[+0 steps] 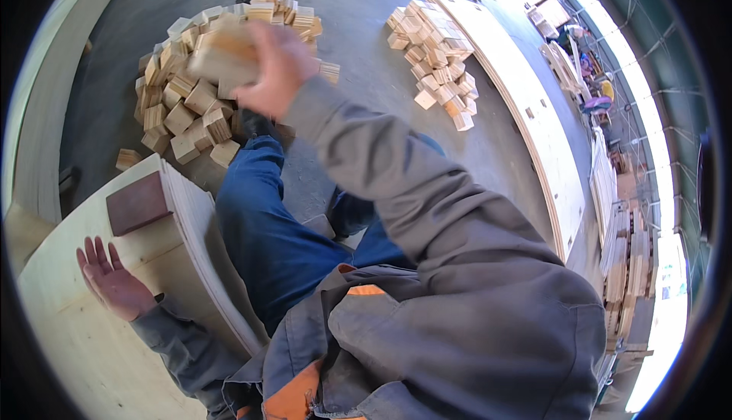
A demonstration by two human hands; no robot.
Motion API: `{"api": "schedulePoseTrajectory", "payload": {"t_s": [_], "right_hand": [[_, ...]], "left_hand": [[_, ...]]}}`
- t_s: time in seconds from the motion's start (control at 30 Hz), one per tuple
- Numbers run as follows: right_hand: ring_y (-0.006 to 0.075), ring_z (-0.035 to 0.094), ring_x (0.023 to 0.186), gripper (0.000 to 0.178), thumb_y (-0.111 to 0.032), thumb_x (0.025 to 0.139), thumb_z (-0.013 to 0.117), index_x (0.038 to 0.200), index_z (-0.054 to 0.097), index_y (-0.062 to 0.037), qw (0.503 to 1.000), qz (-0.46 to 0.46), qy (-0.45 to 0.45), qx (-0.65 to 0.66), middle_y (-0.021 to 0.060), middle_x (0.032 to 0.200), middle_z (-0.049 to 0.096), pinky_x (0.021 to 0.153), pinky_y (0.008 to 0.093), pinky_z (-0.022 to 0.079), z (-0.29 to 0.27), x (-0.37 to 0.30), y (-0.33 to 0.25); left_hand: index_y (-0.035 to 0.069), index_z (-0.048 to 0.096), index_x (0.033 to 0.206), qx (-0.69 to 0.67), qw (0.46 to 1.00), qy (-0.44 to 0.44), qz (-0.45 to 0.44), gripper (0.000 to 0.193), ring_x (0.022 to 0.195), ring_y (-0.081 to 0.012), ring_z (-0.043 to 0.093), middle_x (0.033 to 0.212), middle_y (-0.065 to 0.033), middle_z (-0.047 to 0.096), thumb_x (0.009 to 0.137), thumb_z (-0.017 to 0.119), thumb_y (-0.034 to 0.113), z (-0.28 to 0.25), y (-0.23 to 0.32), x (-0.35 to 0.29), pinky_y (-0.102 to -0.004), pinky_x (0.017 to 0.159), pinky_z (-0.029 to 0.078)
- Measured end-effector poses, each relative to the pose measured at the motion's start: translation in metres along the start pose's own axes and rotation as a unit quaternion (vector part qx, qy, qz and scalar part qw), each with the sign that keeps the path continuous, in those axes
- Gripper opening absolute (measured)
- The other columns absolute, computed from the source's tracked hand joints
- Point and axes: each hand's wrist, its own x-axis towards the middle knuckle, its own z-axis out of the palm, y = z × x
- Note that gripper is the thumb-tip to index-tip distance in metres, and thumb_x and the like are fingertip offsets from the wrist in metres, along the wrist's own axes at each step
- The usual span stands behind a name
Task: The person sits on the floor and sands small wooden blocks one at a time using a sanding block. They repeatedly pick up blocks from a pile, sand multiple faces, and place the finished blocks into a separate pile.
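My right hand (278,69) stretches out over the pile of wooden blocks (183,115) ahead of me on the left. It grips a wooden block (227,52), which is smeared by motion, as are the fingers. Lower left, my left hand (114,279) is palm up with its fingers spread, holding nothing, above a stack of plywood sheets (152,267). Close beyond those fingers, a flat reddish-brown rectangular piece (138,203) lies on the top sheet.
A smaller heap of wooden blocks (438,54) sits on the grey floor to the right. Beside it runs a long stack of plywood (526,107). My legs (259,229) are between the left stack and the floor. Boards (629,267) line the far right.
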Motion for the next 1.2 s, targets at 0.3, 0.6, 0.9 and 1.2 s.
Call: {"api": "schedulePoseTrajectory", "payload": {"t_s": [0.3,0.6,0.9,1.2], "right_hand": [[0.0310,0.078,0.106,0.083,-0.050,0.069,0.099,0.131,0.077,0.0007,0.854,0.519,0.042,-0.015,0.0193,0.115,0.080,0.095,0.0428,0.061,-0.154,-0.202,0.267],[0.0278,0.057,0.076,0.058,-0.063,0.089,0.081,0.123,0.070,-0.0171,0.398,0.849,0.178,0.300,0.0101,0.089,0.064,0.061,0.0474,0.046,-0.072,-0.621,0.380],[0.0345,0.054,0.136,0.073,-0.053,0.095,0.079,0.159,0.053,-0.0293,0.264,0.813,0.344,0.389,0.0069,0.155,0.060,0.103,0.0498,0.053,0.011,-0.740,0.335],[0.0320,0.067,0.109,0.057,-0.055,0.097,0.077,0.142,0.064,-0.0234,0.276,0.780,0.385,0.408,0.0101,0.126,0.072,0.086,0.0468,0.059,-0.001,-0.647,0.443]], "left_hand": [[0.001,0.047,0.167,0.099,0.995,0.001,0.033,0.070,0.140,-0.0313,0.060,0.158,-0.0185,0.060,0.115,0.059,0.046,-0.037,-0.009,0.012,-0.0466,0.117,0.047],[0.005,0.059,0.160,0.222,0.973,0.053,0.028,0.061,0.128,-0.0252,0.067,0.151,-0.0123,0.068,0.112,0.067,0.042,-0.019,0.019,0.004,-0.0406,0.107,0.049],[0.005,0.065,0.148,0.273,0.960,0.040,0.045,0.064,0.113,-0.0458,0.073,0.139,-0.0250,0.071,0.097,0.087,0.036,0.083,0.021,-0.015,-0.0619,0.095,0.059],[0.000,0.062,0.149,0.326,0.943,0.037,0.051,0.067,0.116,-0.0498,0.071,0.144,-0.0304,0.066,0.099,0.086,0.039,0.119,0.023,-0.029,-0.0624,0.095,0.062]]}}
